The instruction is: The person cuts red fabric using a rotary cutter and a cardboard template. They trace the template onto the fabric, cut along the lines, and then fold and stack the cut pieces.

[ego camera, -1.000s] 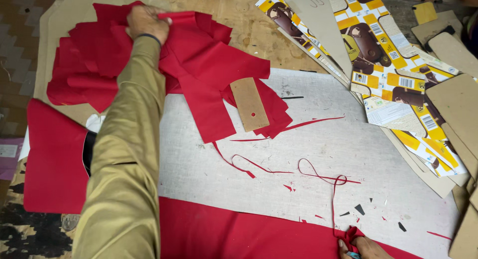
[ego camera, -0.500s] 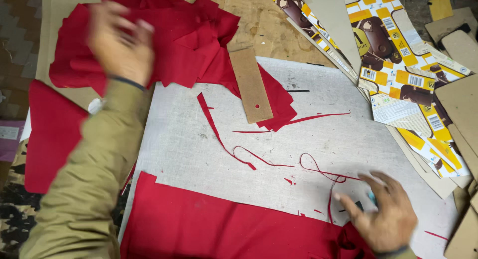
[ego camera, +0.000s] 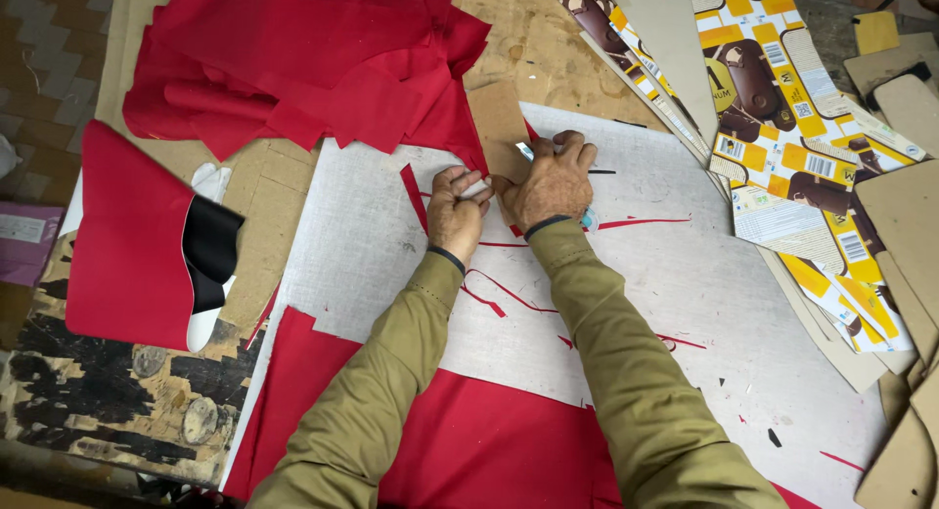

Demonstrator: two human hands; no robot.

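A cardboard template (ego camera: 497, 128) lay at the edge of the red fabric pile (ego camera: 313, 69) on the white cutting board (ego camera: 626, 304). The left hand (ego camera: 456, 214) pressed down beside it with its fingers curled. The right hand (ego camera: 553, 181) was closed around what looked like a blue-handled cutting tool (ego camera: 587, 219), touching the template's lower edge.

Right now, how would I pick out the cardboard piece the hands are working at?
Start at the pale grey cutting board in the middle, then go to its top edge, where the left hand and right hand meet. The brown cardboard template lies just above them, beside the heap of red fabric. It is plain and unprinted, unlike the yellow printed cartons to the right.
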